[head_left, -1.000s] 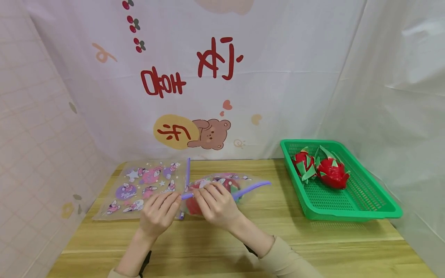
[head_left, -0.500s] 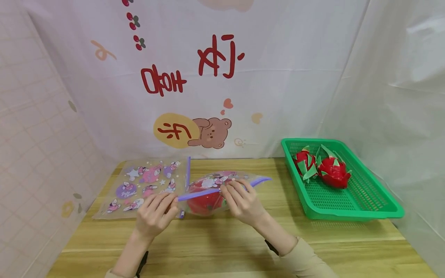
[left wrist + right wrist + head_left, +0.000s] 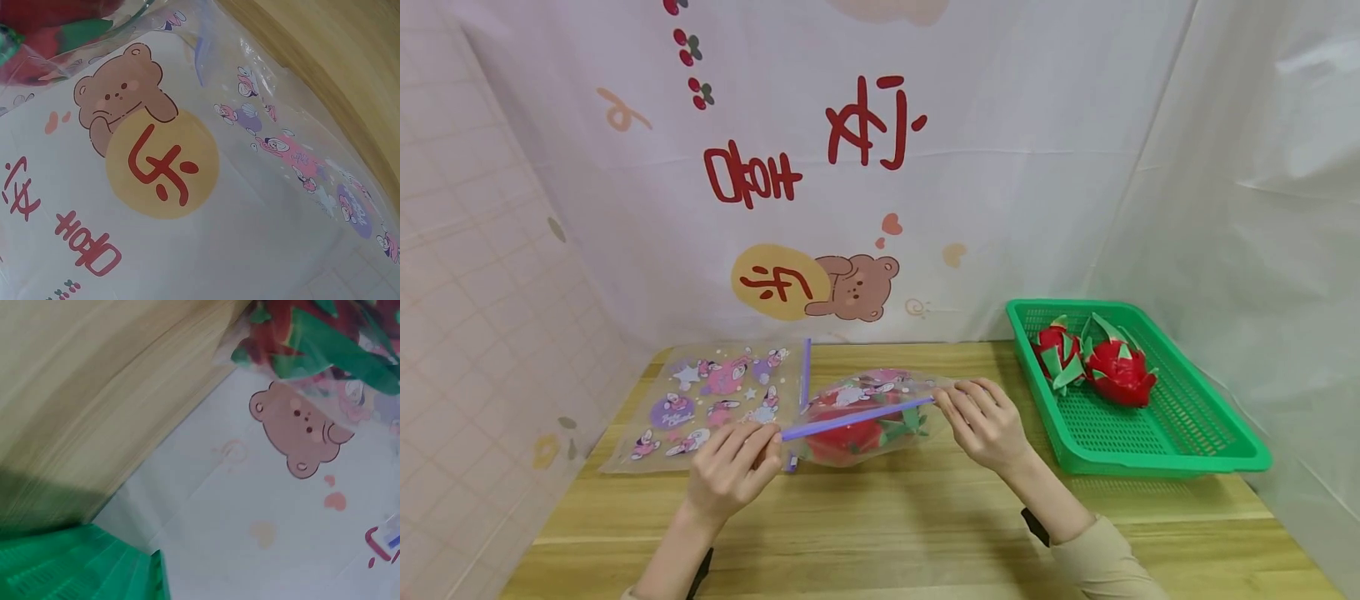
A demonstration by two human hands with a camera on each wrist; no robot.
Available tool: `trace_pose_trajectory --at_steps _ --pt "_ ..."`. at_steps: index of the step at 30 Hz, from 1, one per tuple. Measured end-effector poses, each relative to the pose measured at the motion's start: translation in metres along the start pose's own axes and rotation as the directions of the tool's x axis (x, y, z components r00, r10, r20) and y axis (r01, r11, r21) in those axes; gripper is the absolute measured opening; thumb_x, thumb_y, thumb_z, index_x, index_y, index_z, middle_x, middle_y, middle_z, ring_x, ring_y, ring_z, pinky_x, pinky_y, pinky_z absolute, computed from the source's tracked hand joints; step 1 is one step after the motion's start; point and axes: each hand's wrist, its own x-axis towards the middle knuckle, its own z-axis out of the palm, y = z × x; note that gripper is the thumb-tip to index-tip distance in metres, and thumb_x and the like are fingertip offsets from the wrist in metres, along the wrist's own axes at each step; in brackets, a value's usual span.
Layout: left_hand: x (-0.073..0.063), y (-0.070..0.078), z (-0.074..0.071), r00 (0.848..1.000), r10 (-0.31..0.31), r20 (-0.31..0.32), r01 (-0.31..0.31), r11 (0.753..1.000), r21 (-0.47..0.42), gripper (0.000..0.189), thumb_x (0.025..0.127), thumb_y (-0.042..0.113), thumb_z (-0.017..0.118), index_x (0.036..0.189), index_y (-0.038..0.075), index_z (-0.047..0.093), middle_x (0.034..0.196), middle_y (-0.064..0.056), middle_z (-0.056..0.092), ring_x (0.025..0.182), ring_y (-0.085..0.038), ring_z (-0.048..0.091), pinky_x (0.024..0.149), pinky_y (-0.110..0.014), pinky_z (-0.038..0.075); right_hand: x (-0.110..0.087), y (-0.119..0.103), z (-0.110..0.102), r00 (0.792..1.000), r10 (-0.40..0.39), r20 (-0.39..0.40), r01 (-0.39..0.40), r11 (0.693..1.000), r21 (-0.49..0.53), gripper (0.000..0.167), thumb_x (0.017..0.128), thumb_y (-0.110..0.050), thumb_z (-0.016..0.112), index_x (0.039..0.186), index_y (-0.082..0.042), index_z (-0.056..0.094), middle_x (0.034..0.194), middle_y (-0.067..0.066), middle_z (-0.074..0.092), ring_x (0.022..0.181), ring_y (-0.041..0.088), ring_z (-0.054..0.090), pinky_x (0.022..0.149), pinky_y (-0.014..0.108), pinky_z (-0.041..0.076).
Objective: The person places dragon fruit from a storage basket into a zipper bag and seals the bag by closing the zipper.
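Observation:
A clear zip bag (image 3: 891, 382) with a pink and purple print lies in front of me, a red and green dragon fruit (image 3: 844, 440) inside it. Its purple zip strip (image 3: 859, 418) stretches straight between my hands. My left hand (image 3: 733, 468) pinches the strip's left end, and my right hand (image 3: 985, 423) grips near the right end. Both wrist views miss the hands; the bagged dragon fruit (image 3: 319, 344) shows at the top of the right one and, as a red fruit (image 3: 44, 37), at the top left of the left one.
A second printed zip bag (image 3: 700, 400) lies flat on the wooden table (image 3: 865, 533) at left. At right stands a green basket (image 3: 1180, 458) holding two dragon fruits (image 3: 1120, 372). A printed white sheet (image 3: 1000, 208) hangs behind.
My right hand has slid rightward along the zip strip, from near the left hand to the right end. The left hand has shifted only slightly, keeping its hold.

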Motion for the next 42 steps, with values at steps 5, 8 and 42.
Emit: trace_pose_trajectory --at_steps 5,8,42 --pt "-0.003 0.0 -0.001 1.0 -0.001 0.011 0.001 1.0 0.0 0.03 0.089 -0.004 0.05 0.06 0.003 0.052 0.055 -0.01 0.061 0.044 -0.022 0.052 0.039 -0.03 0.045 -0.012 0.012 -0.007 0.999 0.035 0.015 -0.035 0.999 0.008 0.022 0.094 -0.005 0.055 0.084 0.003 0.072 0.069 0.011 0.067 0.06 0.027 0.061 0.053 0.037 0.05" --pt "-0.004 0.0 -0.003 1.0 -0.005 0.016 0.005 1.0 -0.003 0.03 0.089 -0.004 0.05 0.059 0.003 0.052 0.055 -0.01 0.062 0.044 -0.023 0.052 0.039 -0.031 0.045 -0.02 0.019 -0.012 0.997 0.07 0.024 -0.07 0.998 0.01 0.02 0.093 -0.003 0.055 0.084 0.004 0.072 0.068 0.012 0.067 0.06 0.028 0.06 0.052 0.038 0.048" --pt "-0.053 0.036 -0.002 0.928 0.219 0.303 -0.088 0.915 -0.394 0.032 0.098 0.008 0.044 0.074 0.015 0.063 0.071 0.004 0.068 0.063 -0.008 0.062 0.058 -0.017 0.051 -0.071 0.035 -0.054 0.814 -0.031 0.581 -0.175 0.939 0.295 0.045 0.105 -0.022 0.031 0.089 -0.01 0.072 0.081 -0.002 0.069 0.081 0.018 0.061 0.074 0.031 0.051"
